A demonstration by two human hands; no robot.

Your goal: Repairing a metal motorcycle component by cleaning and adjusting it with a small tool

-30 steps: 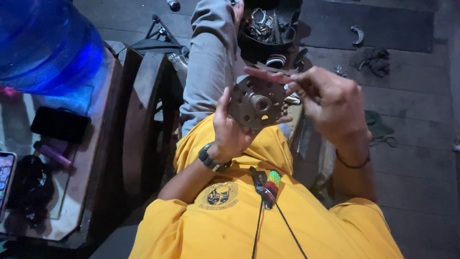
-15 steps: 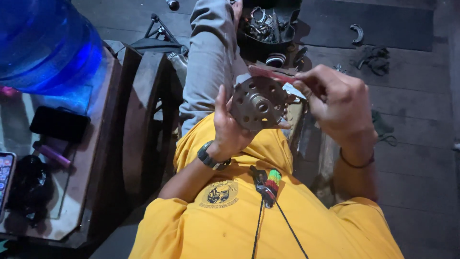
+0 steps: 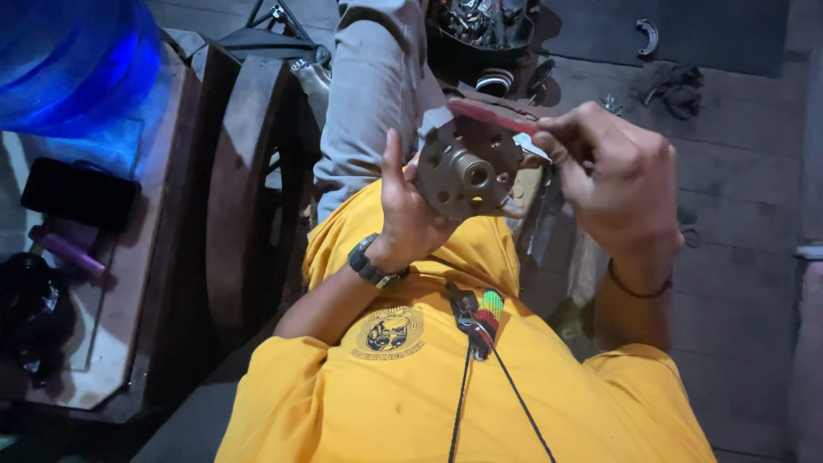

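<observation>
So dead center in the upper half of the frame there's a round metal disc [image 3: 467, 170] with a ring of holes and a short hub sticking out of the middle, and it's being held up in the air over the lap. The left hand [image 3: 411, 210] has it from the left and underneath, fingers curled around the back edge with the thumb pointing straight up beside the rim, so that hand is closed on the disc. The right hand [image 3: 619, 176] comes in from the right with its fingers pinched narrow on a thin red strip [image 3: 490, 116], which lies along the top edge of the disc, touching it. There's a black wristwatch [image 3: 370, 261] on the left wrist and a thin dark band [image 3: 636, 290] on the right one. The lower part of the frame is all yellow shirt [image 3: 411, 386], with a little beaded charm [image 3: 487, 313] on a cord hanging at the chest. Upper left there's a big blue water jug [image 3: 73, 60], and just below it a black phone [image 3: 79, 193] lying on a table. At the top middle sits a dark tub of metal parts [image 3: 480, 30], right past a grey trouser leg [image 3: 369, 94].
</observation>
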